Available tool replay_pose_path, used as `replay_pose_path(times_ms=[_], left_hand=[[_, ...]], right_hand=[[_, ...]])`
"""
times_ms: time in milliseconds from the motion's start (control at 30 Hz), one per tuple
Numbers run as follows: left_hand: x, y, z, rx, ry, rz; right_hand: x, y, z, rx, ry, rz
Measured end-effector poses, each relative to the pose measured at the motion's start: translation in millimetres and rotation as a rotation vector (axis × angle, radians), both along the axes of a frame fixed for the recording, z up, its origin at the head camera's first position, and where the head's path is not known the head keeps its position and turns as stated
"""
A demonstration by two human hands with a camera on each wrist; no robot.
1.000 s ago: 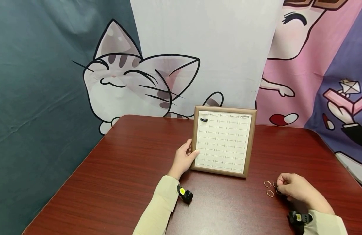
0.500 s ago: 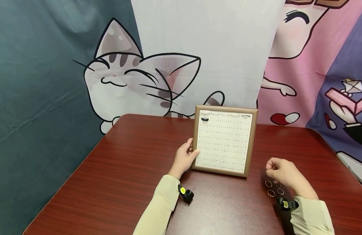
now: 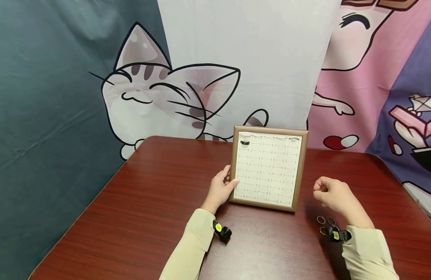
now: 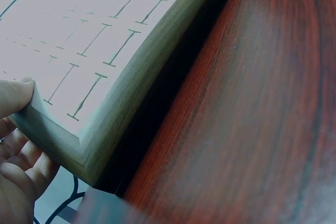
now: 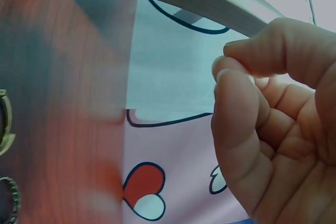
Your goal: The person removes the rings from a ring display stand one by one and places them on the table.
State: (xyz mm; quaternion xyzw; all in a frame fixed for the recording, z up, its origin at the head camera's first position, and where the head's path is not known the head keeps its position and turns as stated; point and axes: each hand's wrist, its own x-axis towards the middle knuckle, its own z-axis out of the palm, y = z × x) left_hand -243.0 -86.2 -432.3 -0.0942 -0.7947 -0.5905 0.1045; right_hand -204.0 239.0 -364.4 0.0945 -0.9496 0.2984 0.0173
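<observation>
My left hand grips the left edge of a wood-framed ring display board, thumb on the front and fingers behind. The left wrist view shows the thumb on the pale slotted panel. A black ring sits in a slot at the panel's upper left, and a silvery ring at its upper right. Right of the board, my right hand is raised over the table. In the right wrist view its fingertips are pinched together; what lies between them is hidden, and I cannot tell whether it holds a ring.
Several loose rings lie on the reddish-brown table below my right hand, partly covered by the right wrist camera. A cartoon-printed cloth hangs behind the table's far edge.
My right hand has lifted from among the loose rings and moved up and left towards the board. My left hand keeps its grip, and the board stays in place.
</observation>
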Motion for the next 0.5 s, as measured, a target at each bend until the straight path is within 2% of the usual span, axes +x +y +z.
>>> replay_pose_path(times_ms=[367,500], left_hand=[[-0.1,0.3,1.1,0.018,-0.004,-0.003],[6.6,1.9,13.6,-0.01,-0.012,-0.002]], right_hand=[[-11.5,-16.4,25.0,-0.002,0.096,0.005],[-15.7,-26.3,34.0,-0.019,0.125,0.006]])
